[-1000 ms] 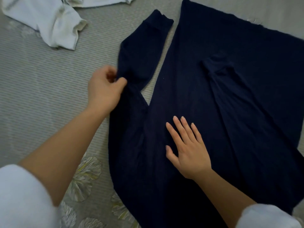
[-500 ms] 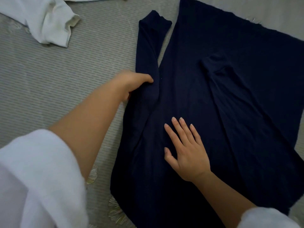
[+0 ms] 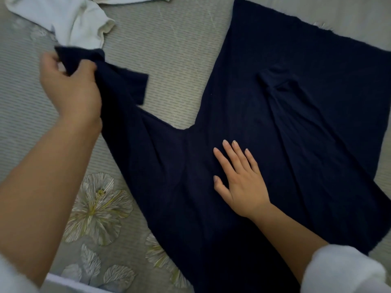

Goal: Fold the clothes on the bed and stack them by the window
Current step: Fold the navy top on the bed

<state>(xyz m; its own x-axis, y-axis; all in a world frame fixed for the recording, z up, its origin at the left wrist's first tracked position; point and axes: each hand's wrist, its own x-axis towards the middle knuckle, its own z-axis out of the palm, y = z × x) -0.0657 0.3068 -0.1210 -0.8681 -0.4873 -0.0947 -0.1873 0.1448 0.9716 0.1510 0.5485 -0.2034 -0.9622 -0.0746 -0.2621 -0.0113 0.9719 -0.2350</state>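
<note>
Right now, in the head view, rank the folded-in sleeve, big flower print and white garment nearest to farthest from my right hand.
1. Folded-in sleeve, just right of the right hand.
2. Big flower print, lower left.
3. White garment, far upper left.

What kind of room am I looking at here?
Probably a bedroom: a navy garment is spread on a grey bed cover patterned with flowers, and a white garment lies nearby.

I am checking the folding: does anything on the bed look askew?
The navy garment is lopsided: its folded sleeve lies across the body, while the left hand grips the other sleeve, stretched out sideways. A white garment lies crumpled at the top left.
</note>
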